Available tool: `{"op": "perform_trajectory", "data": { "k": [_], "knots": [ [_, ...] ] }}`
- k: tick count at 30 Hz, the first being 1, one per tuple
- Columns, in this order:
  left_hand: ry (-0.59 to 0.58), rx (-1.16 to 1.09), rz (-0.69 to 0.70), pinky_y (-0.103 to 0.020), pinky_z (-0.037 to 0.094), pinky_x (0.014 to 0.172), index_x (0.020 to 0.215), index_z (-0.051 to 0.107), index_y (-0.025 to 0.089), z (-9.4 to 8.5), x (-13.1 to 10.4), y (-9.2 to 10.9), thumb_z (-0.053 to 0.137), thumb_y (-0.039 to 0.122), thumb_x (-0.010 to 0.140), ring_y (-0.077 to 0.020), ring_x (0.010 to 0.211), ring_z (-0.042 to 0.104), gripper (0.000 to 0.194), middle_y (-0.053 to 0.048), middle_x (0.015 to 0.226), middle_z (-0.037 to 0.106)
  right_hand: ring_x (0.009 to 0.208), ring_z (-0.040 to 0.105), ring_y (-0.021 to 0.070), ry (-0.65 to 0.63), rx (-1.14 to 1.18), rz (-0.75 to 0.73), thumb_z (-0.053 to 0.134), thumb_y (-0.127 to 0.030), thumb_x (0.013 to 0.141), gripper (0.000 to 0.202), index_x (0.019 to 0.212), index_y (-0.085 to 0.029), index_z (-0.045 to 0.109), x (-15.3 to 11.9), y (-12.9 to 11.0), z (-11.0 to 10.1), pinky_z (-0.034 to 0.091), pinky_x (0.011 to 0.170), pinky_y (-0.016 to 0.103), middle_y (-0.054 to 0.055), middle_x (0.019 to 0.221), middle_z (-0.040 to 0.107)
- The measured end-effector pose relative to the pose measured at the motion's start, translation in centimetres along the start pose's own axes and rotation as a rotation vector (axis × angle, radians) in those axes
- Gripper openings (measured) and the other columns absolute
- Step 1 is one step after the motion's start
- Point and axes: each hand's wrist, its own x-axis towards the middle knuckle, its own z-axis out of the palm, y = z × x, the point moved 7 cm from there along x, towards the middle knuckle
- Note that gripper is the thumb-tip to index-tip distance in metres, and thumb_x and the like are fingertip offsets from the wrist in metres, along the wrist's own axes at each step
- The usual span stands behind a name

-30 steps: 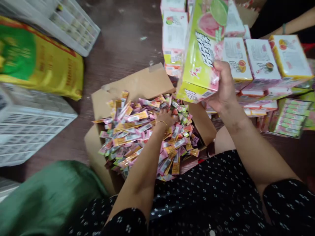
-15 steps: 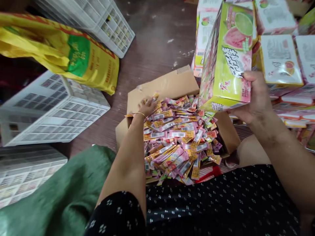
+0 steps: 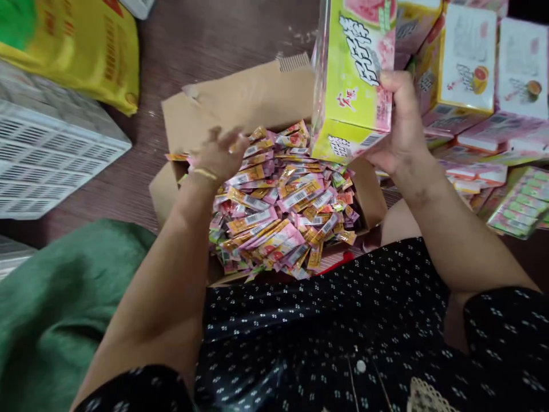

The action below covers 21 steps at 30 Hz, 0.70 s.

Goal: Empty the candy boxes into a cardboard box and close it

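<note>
An open cardboard box [image 3: 253,91] stands in front of my knees, heaped with small pink, orange and green candy packets [image 3: 274,200]. My left hand [image 3: 221,153], slightly blurred, hovers over the heap's far left side with its fingers apart; nothing shows in it. In my right hand [image 3: 401,123] is a yellow-green and pink candy box [image 3: 355,80] with fruit pictures, gripped by its right side. The candy box is tilted over the right part of the heap, its top cut off by the view's edge.
Stacked candy boxes [image 3: 465,63] fill the right side. At left are a white plastic crate [image 3: 55,154], a yellow bag [image 3: 103,51] and a green sack [image 3: 77,303]. A flap of the cardboard box sticks up at the back.
My left hand has lifted off the packets and spread its fingers. My right hand still holds the candy box. The view has shifted, so most things appear further left and higher.
</note>
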Motion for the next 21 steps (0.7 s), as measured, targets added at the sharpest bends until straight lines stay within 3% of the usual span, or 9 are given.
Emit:
{"op": "perform_trajectory", "data": {
  "k": [1, 3, 4, 6, 8, 11, 13, 15, 21],
  "knots": [
    [0.024, -0.001, -0.013, -0.070, 0.020, 0.117, 0.161, 0.037, 0.014, -0.7, -2.8, 1.3, 0.042, 0.063, 0.101, -0.0446, 0.145, 0.037, 0.078, -0.021, 0.161, 0.031, 0.110, 0.065, 0.0295, -0.022, 0.010, 0.006, 0.054, -0.062, 0.071, 0.049, 0.111, -0.040, 0.070, -0.1, 0.0, -0.1, 0.051, 0.100, 0.050, 0.001, 0.069, 0.065],
    [0.110, 0.038, 0.192, -0.072, 0.006, 0.121, 0.158, 0.044, 0.029, -0.6, -10.1, 6.1, 0.049, 0.070, 0.097, -0.0437, 0.153, 0.025, 0.073, -0.016, 0.165, 0.028, 0.109, 0.064, 0.0282, -0.035, 0.027, 0.027, 0.055, -0.064, 0.072, 0.051, 0.114, -0.039, 0.069, -0.4, 0.0, -0.6, 0.048, 0.106, 0.050, 0.000, 0.068, 0.063],
    [0.095, 0.058, 0.315, -0.074, -0.002, 0.120, 0.155, 0.048, 0.037, 0.7, -13.9, 8.5, 0.051, 0.071, 0.095, -0.0455, 0.156, 0.014, 0.068, -0.012, 0.168, 0.024, 0.109, 0.064, 0.0278, -0.017, 0.034, 0.047, 0.056, -0.064, 0.073, 0.051, 0.115, -0.038, 0.069, -0.4, 0.1, -0.9, 0.046, 0.108, 0.051, 0.000, 0.068, 0.063],
    [-0.069, 0.077, 0.555, -0.077, -0.007, 0.119, 0.150, 0.053, 0.044, 5.4, -20.5, 11.9, 0.061, 0.071, 0.090, -0.0483, 0.157, 0.008, 0.066, -0.008, 0.171, 0.022, 0.110, 0.063, 0.0273, 0.047, 0.044, 0.093, 0.056, -0.064, 0.073, 0.051, 0.113, -0.035, 0.069, -0.6, 0.4, -1.8, 0.043, 0.110, 0.051, 0.000, 0.068, 0.063],
    [-0.188, 0.135, 0.624, -0.078, -0.010, 0.118, 0.152, 0.050, 0.046, 9.8, -23.6, 11.8, 0.064, 0.063, 0.092, -0.0476, 0.158, 0.008, 0.064, -0.007, 0.171, 0.025, 0.110, 0.063, 0.0269, 0.056, 0.058, 0.108, 0.055, -0.063, 0.075, 0.049, 0.111, -0.034, 0.070, -0.9, 0.5, -1.9, 0.045, 0.110, 0.050, 0.000, 0.068, 0.063],
    [-0.273, 0.197, 0.656, -0.080, -0.006, 0.118, 0.150, 0.052, 0.048, 12.8, -22.3, 7.7, 0.063, 0.051, 0.096, -0.0465, 0.158, 0.012, 0.056, -0.006, 0.169, 0.029, 0.108, 0.065, 0.0271, -0.076, 0.106, 0.043, 0.051, -0.060, 0.081, 0.044, 0.113, -0.036, 0.070, -1.5, 0.1, -0.9, 0.048, 0.108, 0.049, 0.000, 0.073, 0.065],
    [-0.301, 0.203, 0.685, -0.080, 0.000, 0.118, 0.148, 0.053, 0.050, 12.6, -19.7, 4.8, 0.060, 0.046, 0.099, -0.0445, 0.157, 0.018, 0.050, -0.006, 0.168, 0.032, 0.109, 0.066, 0.0268, -0.124, 0.103, 0.027, 0.047, -0.059, 0.085, 0.042, 0.113, -0.038, 0.070, -2.0, 0.0, -0.4, 0.048, 0.108, 0.050, -0.001, 0.076, 0.066],
    [-0.311, 0.206, 0.701, -0.079, 0.006, 0.118, 0.147, 0.052, 0.053, 12.1, -17.3, 2.9, 0.059, 0.042, 0.100, -0.0428, 0.155, 0.024, 0.049, -0.006, 0.166, 0.036, 0.114, 0.065, 0.0257, -0.084, 0.063, 0.051, 0.044, -0.059, 0.085, 0.042, 0.110, -0.039, 0.071, -2.2, 0.1, -0.5, 0.047, 0.109, 0.051, -0.001, 0.076, 0.067],
    [-0.296, 0.276, 0.550, -0.081, 0.012, 0.116, 0.150, 0.047, 0.051, 13.2, -14.2, 2.4, 0.067, 0.041, 0.095, -0.0445, 0.155, 0.023, 0.060, -0.012, 0.166, 0.035, 0.135, 0.055, 0.0238, 0.129, -0.071, 0.161, 0.047, -0.065, 0.068, 0.050, 0.098, -0.034, 0.072, -2.1, 0.7, -1.5, 0.044, 0.110, 0.049, 0.001, 0.080, 0.073]
  ]
}}
